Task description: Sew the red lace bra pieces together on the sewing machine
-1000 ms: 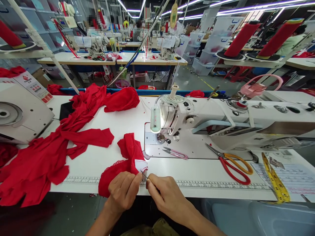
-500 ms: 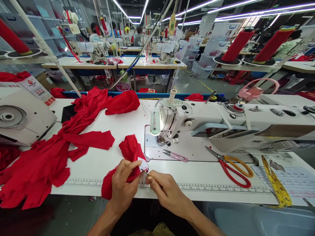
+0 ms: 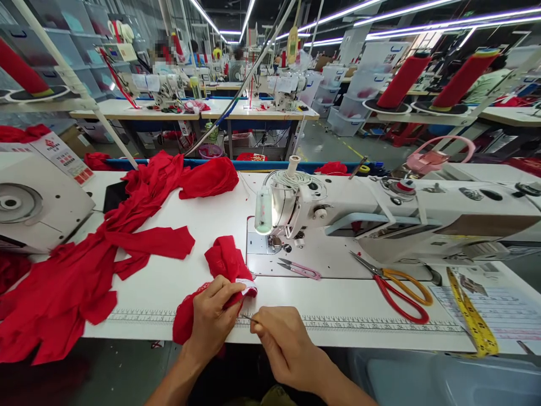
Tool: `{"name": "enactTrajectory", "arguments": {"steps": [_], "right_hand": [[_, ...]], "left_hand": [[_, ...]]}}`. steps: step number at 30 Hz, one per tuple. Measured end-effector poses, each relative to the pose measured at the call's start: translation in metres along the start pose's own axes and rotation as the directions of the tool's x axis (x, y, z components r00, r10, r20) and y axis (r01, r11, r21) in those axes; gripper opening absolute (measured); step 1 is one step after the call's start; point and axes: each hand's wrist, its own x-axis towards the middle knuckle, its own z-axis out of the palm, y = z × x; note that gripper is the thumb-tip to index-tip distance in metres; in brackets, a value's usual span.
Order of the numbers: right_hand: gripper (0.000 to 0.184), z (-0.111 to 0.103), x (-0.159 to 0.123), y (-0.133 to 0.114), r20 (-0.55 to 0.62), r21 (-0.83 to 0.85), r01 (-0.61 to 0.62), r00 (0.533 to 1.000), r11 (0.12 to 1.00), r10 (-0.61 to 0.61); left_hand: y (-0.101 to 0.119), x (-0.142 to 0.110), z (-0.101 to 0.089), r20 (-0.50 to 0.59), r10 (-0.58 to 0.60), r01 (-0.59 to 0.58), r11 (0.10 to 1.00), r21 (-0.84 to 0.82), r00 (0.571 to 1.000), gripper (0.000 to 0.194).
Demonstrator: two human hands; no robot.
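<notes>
My left hand (image 3: 216,316) is closed on a red fabric piece (image 3: 226,259) with a lacy part, pinching it beside a white label (image 3: 245,285). The red cloth curls over near the label, and part of it is hidden under my fingers. In my right hand (image 3: 285,344), fingers curled, is a thin pointed metal tool (image 3: 247,317); its handle is hidden in the grip. The tip points left, just below the label and close to my left fingers. Both hands are at the table's front edge, over a printed ruler strip (image 3: 338,324).
A white sewing machine (image 3: 380,208) stands behind my hands. Pink thread snips (image 3: 300,269), large scissors (image 3: 397,287) and a yellow tape measure (image 3: 472,316) lie to the right. Red fabric strips (image 3: 84,270) are heaped at left. Red thread cones (image 3: 404,82) stand behind.
My left hand has shifted its grip up to the label, and the labelled end is now folded over. The pointed tool, earlier at the label, has moved down and away from it.
</notes>
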Motion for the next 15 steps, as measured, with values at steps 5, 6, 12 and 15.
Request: {"name": "enactTrajectory", "arguments": {"steps": [5, 6, 12, 15], "right_hand": [[0.018, -0.009, 0.005, -0.004, -0.030, 0.039, -0.042, 0.999, 0.998, 0.043], [0.016, -0.010, 0.007, -0.002, -0.072, 0.070, -0.092, 0.993, 0.993, 0.097], [0.018, -0.017, 0.024, 0.005, -0.159, 0.132, -0.147, 0.973, 0.980, 0.168], [0.018, -0.015, 0.031, 0.002, -0.119, 0.116, -0.147, 0.980, 0.982, 0.160]], "left_hand": [[0.000, -0.003, -0.001, -0.059, 0.120, -0.113, 0.987, 0.118, 0.991, 0.025], [0.001, -0.004, -0.002, -0.058, 0.131, -0.122, 0.984, 0.133, 0.990, 0.023], [0.004, -0.006, -0.001, -0.055, 0.204, -0.187, 0.956, 0.225, 0.978, 0.014], [0.006, -0.006, -0.001, -0.059, 0.235, -0.212, 0.940, 0.267, 0.970, 0.013]]}}
